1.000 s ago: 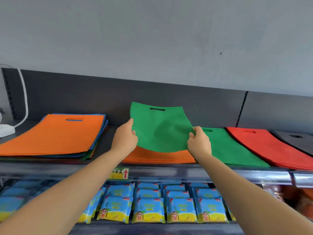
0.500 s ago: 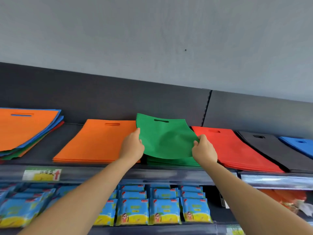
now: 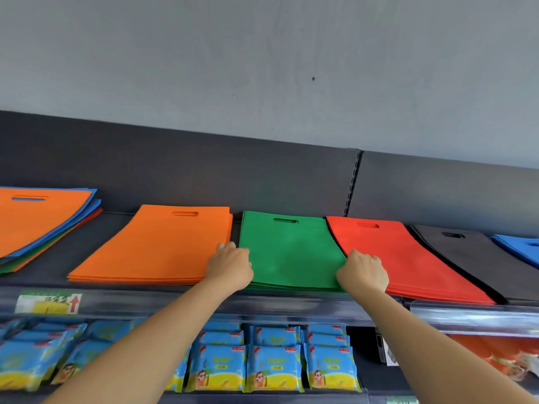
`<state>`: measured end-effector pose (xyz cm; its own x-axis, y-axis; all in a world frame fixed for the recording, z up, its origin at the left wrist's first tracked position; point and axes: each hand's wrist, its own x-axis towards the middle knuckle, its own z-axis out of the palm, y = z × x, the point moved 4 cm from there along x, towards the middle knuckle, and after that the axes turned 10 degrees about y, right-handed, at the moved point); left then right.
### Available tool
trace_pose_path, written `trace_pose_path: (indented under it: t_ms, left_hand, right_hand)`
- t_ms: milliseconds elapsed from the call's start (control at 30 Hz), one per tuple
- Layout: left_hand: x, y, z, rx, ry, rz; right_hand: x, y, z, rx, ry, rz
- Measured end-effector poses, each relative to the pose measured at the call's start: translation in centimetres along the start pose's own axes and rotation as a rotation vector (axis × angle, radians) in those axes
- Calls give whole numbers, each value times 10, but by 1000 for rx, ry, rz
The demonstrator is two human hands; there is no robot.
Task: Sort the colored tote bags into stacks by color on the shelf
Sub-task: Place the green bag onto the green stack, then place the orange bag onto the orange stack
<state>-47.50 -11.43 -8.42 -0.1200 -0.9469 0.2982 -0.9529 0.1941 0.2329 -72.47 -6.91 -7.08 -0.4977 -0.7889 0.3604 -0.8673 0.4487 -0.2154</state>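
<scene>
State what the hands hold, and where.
The top green bag: left hand grips its left edge, right hand its right edge, near the front.

Bright, even light — glare on the shelf rail [image 3: 472, 318], wide-angle bowing toward the edges

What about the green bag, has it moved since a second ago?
Yes. The green bag went right from above the orange stack, down onto the green stack.

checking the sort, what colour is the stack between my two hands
Green: the green stack lies between the left hand and right hand, head view.
</scene>
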Motion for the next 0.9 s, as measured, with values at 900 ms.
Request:
trace_pose_path:
  t_ms: [900]
  left_hand:
    - [-91,-256,-139,453,288,-295]
  right_hand:
    - [-147,-329,-5,420,-130,-938]
